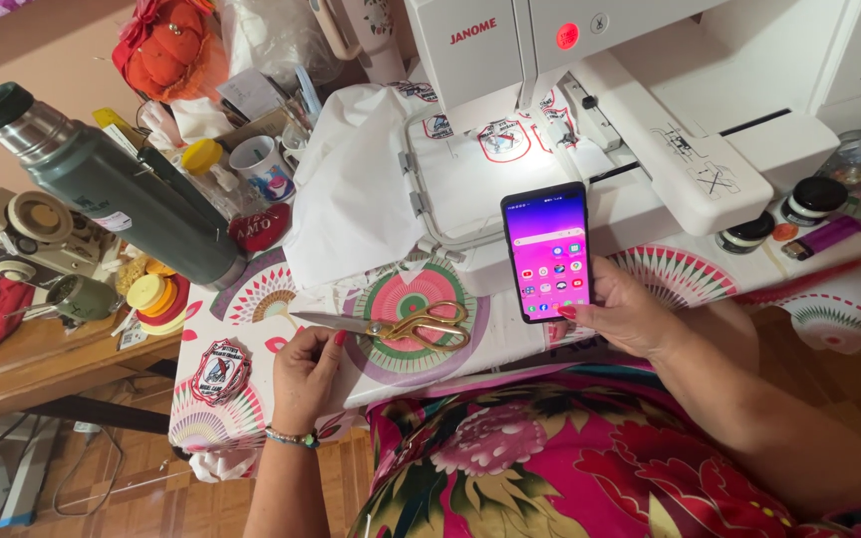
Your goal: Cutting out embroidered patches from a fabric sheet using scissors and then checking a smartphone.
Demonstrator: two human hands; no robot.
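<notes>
While the embroidery machine (650,60) stands at the back of the bench (849,299), the head view shows the person's right hand (630,317) closed around the lower end of a smartphone (546,251). Its fingers wrap the right edge and the thumb lies across the bottom of the lit screen, which is tilted up toward the face, likely so the icons can be read and tapped with the same hand. The phone is lifted just in front of the machine's bed, clear of the hoop (470,169) that stretches white fabric (351,189) under the needle.

The left hand (303,374) rests at the near edge of the bench on the patterned cloth, fingers loosely curled and holding nothing, its fingertips just beside the blade tip of the gold-handled scissors (406,326). These lie flat with the handles toward the right, seemingly kept within reach of either hand.

An embroidered patch (219,371) lies at the bench corner to the left of that hand. A green flask (117,184) lies tilted across the left side, with a mug (263,164) and clutter behind it. Small dark-lidded jars (811,199) and a purple lighter (824,237) sit at the right.
</notes>
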